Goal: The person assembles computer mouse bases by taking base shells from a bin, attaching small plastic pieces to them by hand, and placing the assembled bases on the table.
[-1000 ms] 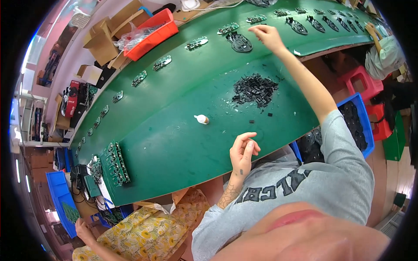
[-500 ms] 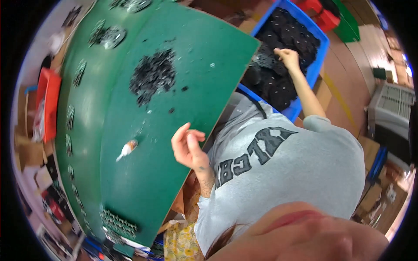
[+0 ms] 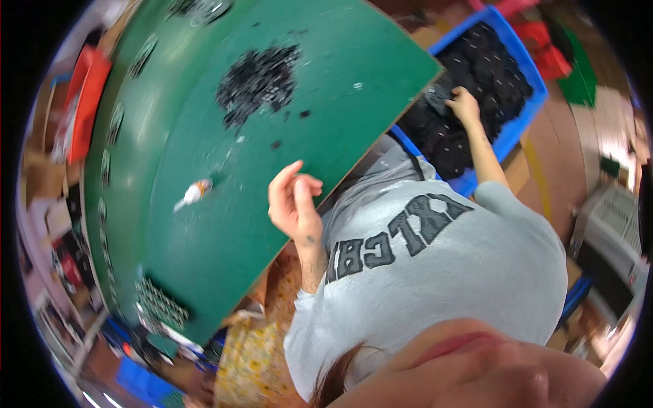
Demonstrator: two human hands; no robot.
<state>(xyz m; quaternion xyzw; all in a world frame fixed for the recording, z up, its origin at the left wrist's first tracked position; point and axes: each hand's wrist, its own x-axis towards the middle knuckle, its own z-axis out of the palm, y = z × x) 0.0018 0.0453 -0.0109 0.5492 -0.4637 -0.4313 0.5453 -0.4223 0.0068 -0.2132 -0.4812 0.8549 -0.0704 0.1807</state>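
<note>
My right hand (image 3: 465, 107) reaches into a blue bin (image 3: 534, 112) filled with flat black pieces (image 3: 469, 61). Its fingers close on the edge of a dark grey, slightly shiny piece (image 3: 437, 100) at the bin's table side; the exact kind is too blurred to tell. Over the near edge of the green table (image 3: 224, 251), my left hand (image 3: 294, 202) is raised palm up. Its fingers are loosely bent, the thumb stands apart, and nothing is held. Farther up the table lies a loose heap of small black parts (image 3: 258, 81).
A small white bottle with an orange part (image 3: 195, 192) lies on the table. Near the lower table corner sits a rack of small dark parts (image 3: 162, 304). Clusters of parts (image 3: 143, 56) line the far side, beside a red bin (image 3: 88, 102). A flower-patterned cloth (image 3: 252, 353) is below.
My right hand has come down toward the table side of the bin and now meets the grey piece. My left hand keeps nearly the same pose. The whole view has shifted and turned slightly.
</note>
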